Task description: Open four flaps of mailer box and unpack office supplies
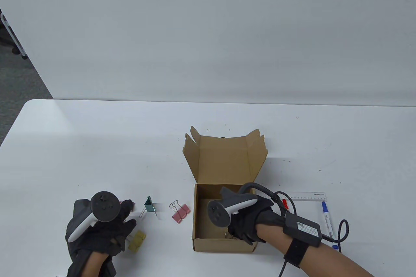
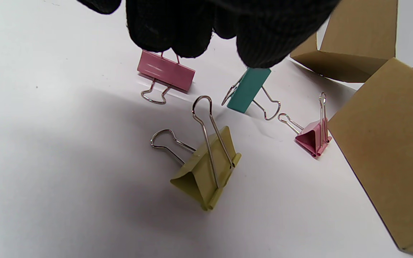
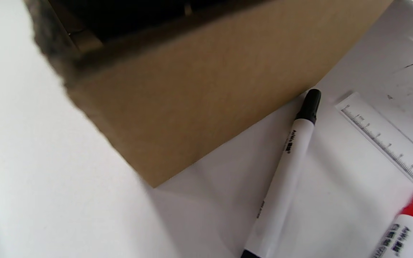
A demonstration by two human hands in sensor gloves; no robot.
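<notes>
Lower centre of the frame: the right hand (image 1: pixel 242 221) reaches into the open brown cardboard mailer box (image 1: pixel 224 218), its fingers hidden.
Feel gently along the floor; the left hand (image 1: pixel 97 225) hangs loosely curled, empty, over the yellow metal binder clip (image 2: pixel 206 172).

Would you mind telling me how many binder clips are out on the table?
4: a yellow clip nearest the left hand, a pink clip under its fingertips, a green clip, and another pink clip beside the box. More may remain inside.
</notes>
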